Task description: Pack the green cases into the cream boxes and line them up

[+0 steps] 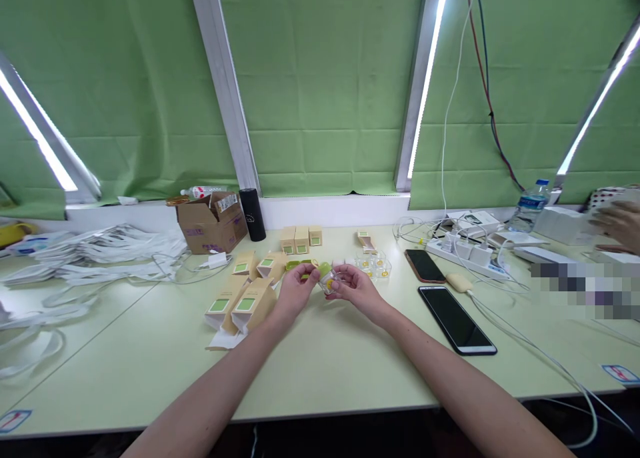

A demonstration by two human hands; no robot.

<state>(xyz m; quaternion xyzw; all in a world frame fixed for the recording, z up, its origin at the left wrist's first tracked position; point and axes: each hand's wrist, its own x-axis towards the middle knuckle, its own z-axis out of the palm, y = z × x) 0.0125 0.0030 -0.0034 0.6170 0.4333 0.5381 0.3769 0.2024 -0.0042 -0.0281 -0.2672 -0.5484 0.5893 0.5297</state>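
Note:
My left hand (297,288) pinches a round green cap (325,269) between thumb and fingers. Just below the cap, my right hand (359,289) grips a small clear container (329,283) with some yellow in it. Cap and container are close together; whether they touch is unclear. Left of my hands stand several open beige cartons (254,303) with green labels. Behind my left hand lie some green pieces (295,264). Several clear containers with yellow centres (380,271) sit beyond my right hand, beside an opened beige carton (367,241).
Small closed boxes (301,239) stand at the back, near a black cylinder (253,215) and a cardboard box (212,223). White strips (100,248) cover the left. Two phones (457,319), a power strip (470,255) and cables lie right. Another person's hand (620,223) shows far right.

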